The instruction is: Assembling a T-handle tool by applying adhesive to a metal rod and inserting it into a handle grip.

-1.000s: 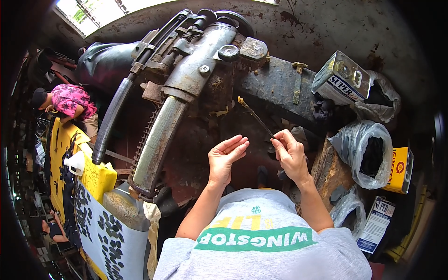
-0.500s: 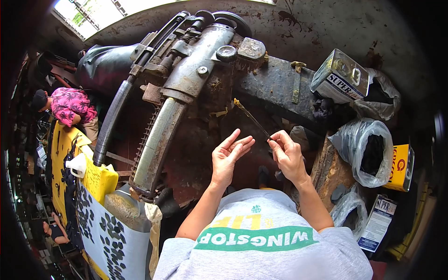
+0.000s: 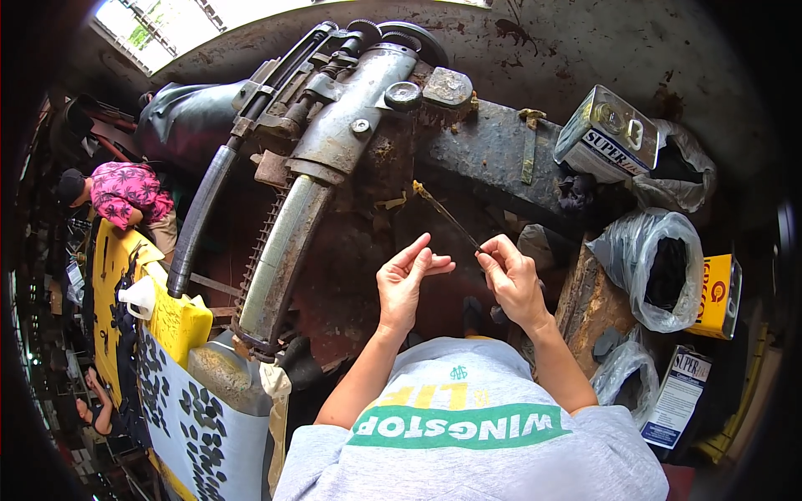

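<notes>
My right hand (image 3: 513, 280) pinches the handle end of a thin dark glue brush (image 3: 453, 219). Its yellowish, crusted tip slants up and to the left, toward the machine. My left hand (image 3: 407, 280) is raised beside it, palm turned inward and fingers stretched out; I see nothing in it. A small gap separates the two hands. Ahead and to the left stands an old metal machine (image 3: 347, 125) with a curved arm (image 3: 282, 259) reaching down toward me.
Several small black pieces lie on a pale sheet (image 3: 171, 447) at lower left, beside a yellow container (image 3: 188, 321). On the right are a metal can (image 3: 608, 134), plastic bags (image 3: 643, 259), a yellow can (image 3: 718, 296) and a wooden block (image 3: 589, 309). Another person (image 3: 129, 196) sits far left.
The brush tip has dipped slightly down and left. My left hand's fingers have shifted a little, and my right hand has moved slightly left. At far left, another person's arm has risen.
</notes>
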`<state>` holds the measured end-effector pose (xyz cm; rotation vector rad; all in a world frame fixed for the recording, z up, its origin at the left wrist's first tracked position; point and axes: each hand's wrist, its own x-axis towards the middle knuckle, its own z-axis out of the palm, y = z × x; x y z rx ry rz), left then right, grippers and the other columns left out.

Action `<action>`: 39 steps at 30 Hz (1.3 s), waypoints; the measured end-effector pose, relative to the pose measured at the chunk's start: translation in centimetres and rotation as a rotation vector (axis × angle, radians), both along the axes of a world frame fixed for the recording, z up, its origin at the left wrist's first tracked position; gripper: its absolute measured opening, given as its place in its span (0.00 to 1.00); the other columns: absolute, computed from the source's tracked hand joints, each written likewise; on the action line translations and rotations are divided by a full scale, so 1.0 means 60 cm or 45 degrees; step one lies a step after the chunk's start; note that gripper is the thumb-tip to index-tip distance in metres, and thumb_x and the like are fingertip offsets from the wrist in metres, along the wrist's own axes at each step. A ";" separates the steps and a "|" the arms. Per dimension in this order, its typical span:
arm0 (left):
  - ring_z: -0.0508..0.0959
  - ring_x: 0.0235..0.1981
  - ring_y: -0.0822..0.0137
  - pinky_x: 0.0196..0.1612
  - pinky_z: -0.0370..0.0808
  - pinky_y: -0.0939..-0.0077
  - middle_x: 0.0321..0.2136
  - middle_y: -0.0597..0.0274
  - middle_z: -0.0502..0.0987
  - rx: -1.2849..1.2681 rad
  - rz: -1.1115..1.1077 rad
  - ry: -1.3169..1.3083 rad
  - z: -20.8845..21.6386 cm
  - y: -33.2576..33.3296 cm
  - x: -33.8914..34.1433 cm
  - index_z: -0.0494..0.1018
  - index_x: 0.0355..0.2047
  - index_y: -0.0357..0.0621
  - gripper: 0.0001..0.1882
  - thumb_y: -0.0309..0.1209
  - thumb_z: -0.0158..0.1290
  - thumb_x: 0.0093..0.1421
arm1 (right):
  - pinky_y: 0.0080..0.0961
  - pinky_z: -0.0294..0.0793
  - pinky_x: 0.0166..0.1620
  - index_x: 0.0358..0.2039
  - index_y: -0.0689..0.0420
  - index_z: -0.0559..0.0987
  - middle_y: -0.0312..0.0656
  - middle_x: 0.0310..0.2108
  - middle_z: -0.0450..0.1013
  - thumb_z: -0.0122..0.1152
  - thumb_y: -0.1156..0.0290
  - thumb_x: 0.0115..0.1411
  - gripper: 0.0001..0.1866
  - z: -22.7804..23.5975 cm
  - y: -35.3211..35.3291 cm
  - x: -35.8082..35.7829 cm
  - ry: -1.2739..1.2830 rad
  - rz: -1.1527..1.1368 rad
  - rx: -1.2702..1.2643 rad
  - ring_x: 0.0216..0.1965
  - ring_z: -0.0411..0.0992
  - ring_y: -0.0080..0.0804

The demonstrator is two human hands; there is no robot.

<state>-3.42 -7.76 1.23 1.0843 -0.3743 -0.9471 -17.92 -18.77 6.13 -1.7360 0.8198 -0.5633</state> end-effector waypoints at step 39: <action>0.79 0.48 0.62 0.49 0.79 0.74 0.46 0.47 0.78 0.036 -0.040 0.026 0.003 0.007 0.003 0.70 0.52 0.32 0.22 0.16 0.58 0.56 | 0.22 0.58 0.21 0.33 0.61 0.72 0.35 0.14 0.65 0.55 0.76 0.62 0.03 -0.005 0.003 -0.002 0.024 -0.023 0.012 0.16 0.60 0.17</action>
